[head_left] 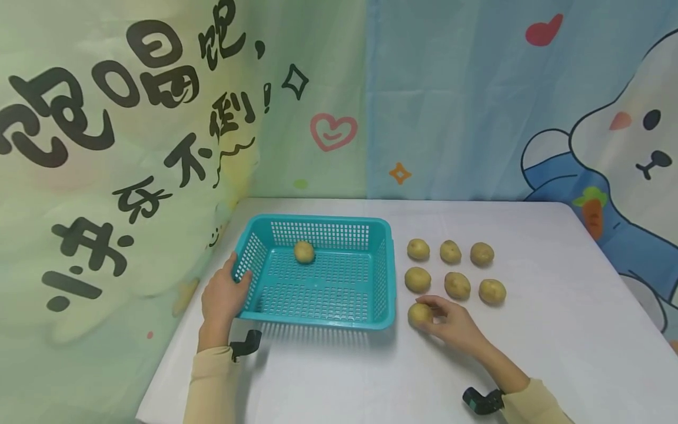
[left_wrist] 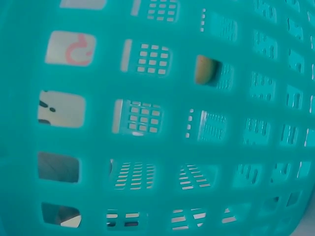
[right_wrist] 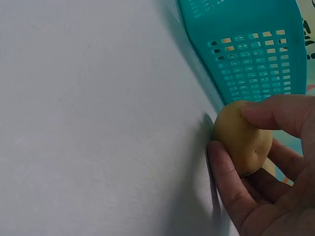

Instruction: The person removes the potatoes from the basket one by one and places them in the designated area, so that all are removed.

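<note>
A teal plastic basket [head_left: 318,324] with a perforated bottom and sides stands on the table, one potato [head_left: 304,252] lying inside near its back wall. My left hand [head_left: 223,294] grips the basket's left rim, thumb on the inner side. The basket's mesh wall [left_wrist: 177,88] fills the left wrist view, and the hand is hidden there. Right of the basket, my right hand [head_left: 452,321] holds a potato [right_wrist: 241,137] between thumb and fingers, low over the table. Behind that hand, two rows of potatoes [head_left: 458,285] lie on the cloth.
A white-covered table [head_left: 339,383] carries everything. Printed curtains hang behind it and along its left side, showing dark lettering, hearts and a cartoon animal [head_left: 625,135]. A dark wrist camera [head_left: 483,401] sits on the right wrist, another [head_left: 246,343] on the left.
</note>
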Tool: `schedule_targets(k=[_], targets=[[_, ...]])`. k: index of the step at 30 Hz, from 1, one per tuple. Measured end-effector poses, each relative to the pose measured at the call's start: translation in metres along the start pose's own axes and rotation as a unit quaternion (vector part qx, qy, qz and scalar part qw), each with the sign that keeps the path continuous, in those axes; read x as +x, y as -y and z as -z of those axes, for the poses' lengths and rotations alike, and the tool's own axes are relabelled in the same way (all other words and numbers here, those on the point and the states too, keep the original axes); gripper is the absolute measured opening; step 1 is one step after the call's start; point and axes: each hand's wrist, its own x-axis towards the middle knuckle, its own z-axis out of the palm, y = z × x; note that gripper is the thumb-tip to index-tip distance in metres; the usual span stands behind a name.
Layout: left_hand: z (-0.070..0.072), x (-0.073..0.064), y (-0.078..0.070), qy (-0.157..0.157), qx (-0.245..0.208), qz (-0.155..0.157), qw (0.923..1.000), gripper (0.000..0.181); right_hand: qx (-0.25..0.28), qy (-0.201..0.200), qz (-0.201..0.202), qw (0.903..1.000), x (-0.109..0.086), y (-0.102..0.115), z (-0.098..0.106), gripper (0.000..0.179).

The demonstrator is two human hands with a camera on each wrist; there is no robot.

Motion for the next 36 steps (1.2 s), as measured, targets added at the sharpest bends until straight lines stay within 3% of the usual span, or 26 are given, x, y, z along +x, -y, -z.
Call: schedule_targets(k=[5,19,30,36], targets=[[0.0,0.001,-0.001,-0.005,-0.003,-0.001,1.0,0.065,-0.012,0.007,0.009,0.9999,0.003,0.006,0.002,0.045],[0.003,0.003,-0.004,-0.019,-0.005,-0.009,0.9998,0.065,0.004,0.014,-0.023,0.9996,0.002,0.007,0.005,0.053],[0.001,0.0,-0.002,-0.003,-0.002,-0.011,0.9999,0.066,0.065,0.051,-0.052,0.9952,-0.006,0.003,0.033,0.056],[-0.001,-0.001,0.001,-0.006,-0.006,-0.011,0.9999,0.066,0.027,0.025,-0.027,0.999,-0.003,0.005,0.047,0.052]])
